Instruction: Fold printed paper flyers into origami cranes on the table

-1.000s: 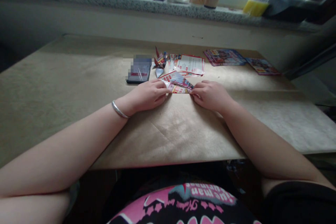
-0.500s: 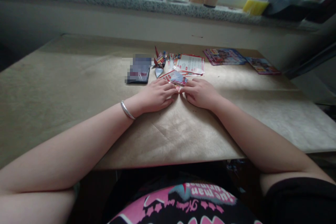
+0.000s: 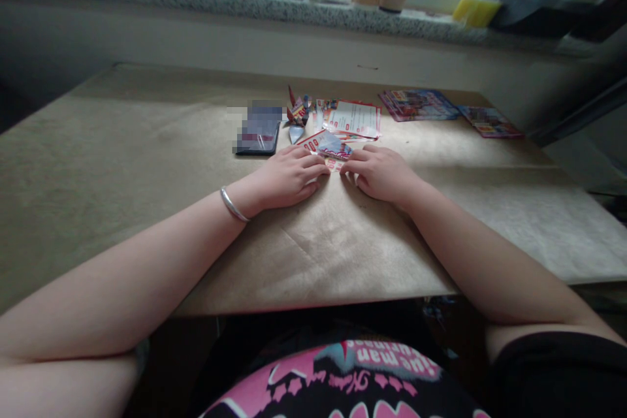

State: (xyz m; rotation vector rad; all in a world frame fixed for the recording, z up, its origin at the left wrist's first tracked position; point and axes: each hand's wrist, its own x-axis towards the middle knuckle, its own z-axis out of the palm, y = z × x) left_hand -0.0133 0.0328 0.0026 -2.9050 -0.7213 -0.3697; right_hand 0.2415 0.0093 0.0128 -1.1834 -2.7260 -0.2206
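A folded piece of printed paper (image 3: 335, 145), with a blue picture and red marks, lies on the table between my hands. My left hand (image 3: 292, 176), with a silver bangle at its wrist, grips the left side, fingers bent and tips pressed on the near edge. On the opposite side my right hand (image 3: 379, 172) has its curled fingers closed on the right corner. A small gap separates the two sets of fingertips. How the paper's underside is folded, and where the thumbs sit exactly, cannot be made out.
Behind the paper lie printed sheets (image 3: 360, 119) and a small folded paper figure (image 3: 298, 111). A dark phone-like slab (image 3: 259, 134), partly blurred, is to their left. Colourful printed leaflets (image 3: 421, 106) lie at the back right. Bottles and a yellow object (image 3: 475, 12) stand on the windowsill.
My fingertips, which met at the paper's near edge, have drawn slightly apart. More of the paper's near edge shows between them; it stays in place.
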